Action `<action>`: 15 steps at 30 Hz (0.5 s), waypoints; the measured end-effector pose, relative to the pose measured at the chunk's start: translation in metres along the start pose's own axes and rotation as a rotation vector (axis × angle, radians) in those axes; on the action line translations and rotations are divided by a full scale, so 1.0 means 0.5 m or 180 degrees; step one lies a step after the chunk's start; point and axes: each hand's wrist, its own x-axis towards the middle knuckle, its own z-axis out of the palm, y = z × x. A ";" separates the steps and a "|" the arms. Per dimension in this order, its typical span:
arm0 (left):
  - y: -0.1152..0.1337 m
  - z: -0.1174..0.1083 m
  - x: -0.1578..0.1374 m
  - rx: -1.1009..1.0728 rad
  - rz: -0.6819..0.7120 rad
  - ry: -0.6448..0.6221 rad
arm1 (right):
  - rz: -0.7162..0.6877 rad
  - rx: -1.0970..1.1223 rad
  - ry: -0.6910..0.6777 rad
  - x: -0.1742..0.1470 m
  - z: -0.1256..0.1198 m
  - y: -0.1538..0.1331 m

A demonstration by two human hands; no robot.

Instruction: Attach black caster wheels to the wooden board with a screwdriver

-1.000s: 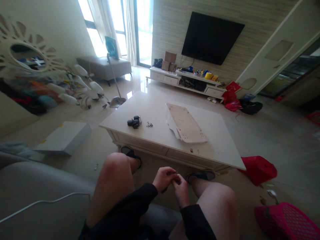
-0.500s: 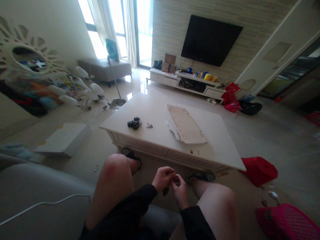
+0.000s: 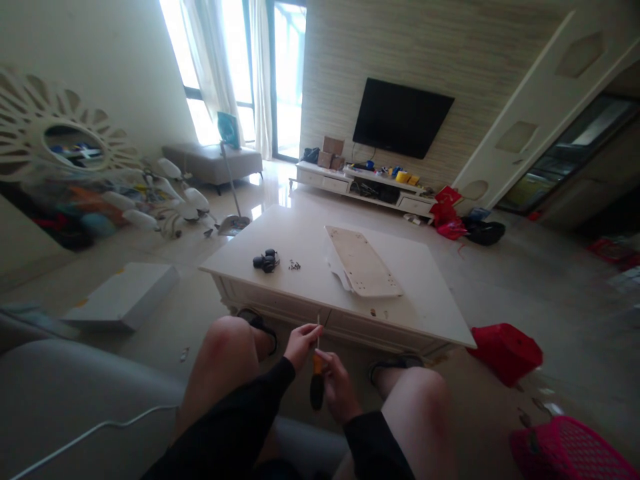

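A screwdriver [image 3: 317, 389] with a black and orange handle is upright between my knees, its thin shaft pointing away from me. My right hand [image 3: 339, 388] is closed around the handle. The fingers of my left hand [image 3: 303, 344] pinch the shaft near its tip. On the white coffee table [image 3: 295, 230] ahead lies a flat cream-coloured panel [image 3: 364, 261] with holes near its ends. Black caster-like parts [image 3: 267, 261] and a small pile of screws [image 3: 295, 265] rest to its left.
Small brownish bits [image 3: 373, 313] lie near the table's front edge. A red stool-like object [image 3: 507, 353] and a pink basket [image 3: 570, 447] stand on the right. On the left floor is a white box [image 3: 123, 293]. A white cable [image 3: 100, 427] crosses the grey sofa [image 3: 75, 380].
My hands have moved apart slightly, and the screwdriver handle and shaft now show clearly between them. The view has tilted up a little.
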 end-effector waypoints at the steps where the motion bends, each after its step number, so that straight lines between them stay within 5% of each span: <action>1: 0.006 -0.003 0.000 0.0004 -0.0045 -0.0024 | -0.0145 -0.0127 -0.0126 -0.004 0.000 -0.003; 7: 0.036 -0.002 -0.004 0.0086 -0.0275 -0.0086 | -0.0502 -0.0763 -0.0263 -0.020 0.005 -0.016; 15: 0.065 0.084 0.108 0.0288 -0.0327 0.0236 | -0.0160 -0.0834 0.0626 -0.009 -0.005 0.003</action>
